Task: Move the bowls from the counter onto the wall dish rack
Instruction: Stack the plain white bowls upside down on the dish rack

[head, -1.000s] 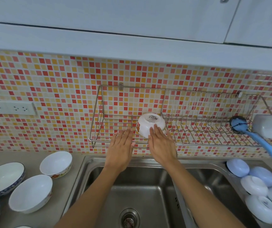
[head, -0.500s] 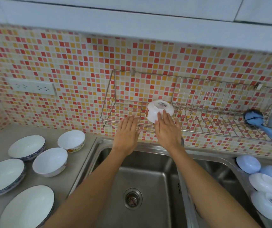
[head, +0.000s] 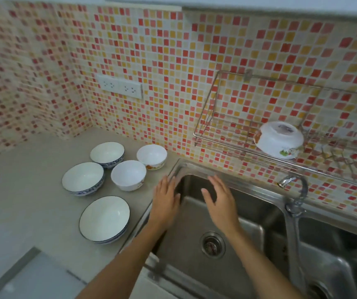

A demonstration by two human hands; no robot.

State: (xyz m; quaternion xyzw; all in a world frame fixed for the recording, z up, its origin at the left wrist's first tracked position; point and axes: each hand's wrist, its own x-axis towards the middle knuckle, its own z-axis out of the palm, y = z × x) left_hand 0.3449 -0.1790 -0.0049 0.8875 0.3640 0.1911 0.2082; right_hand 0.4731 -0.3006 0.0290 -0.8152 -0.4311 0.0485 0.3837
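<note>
Several white bowls stand upright on the grey counter point(head: 33, 173) left of the sink: a small one with a fruit print point(head: 151, 156), a plain small one point(head: 128, 175), and three blue-rimmed ones point(head: 107, 154) point(head: 83, 178) point(head: 104, 219). One white bowl point(head: 279, 139) lies upside down on the wire wall dish rack point(head: 212, 121) at the upper right. My left hand point(head: 165, 199) hovers flat over the sink's left rim, empty, fingers apart. My right hand point(head: 219, 199) hangs over the basin, also empty with spread fingers.
The steel sink point(head: 197, 229) with its drain point(head: 213, 245) lies below my hands. A faucet point(head: 294, 190) stands to the right between two basins. A white socket strip point(head: 121, 86) sits on the mosaic wall. The wall corner closes the counter at the left.
Both hands have left the bowl on the rack and dropped down and left over the sink. My view has swung left, bringing the counter bowls toward the middle.
</note>
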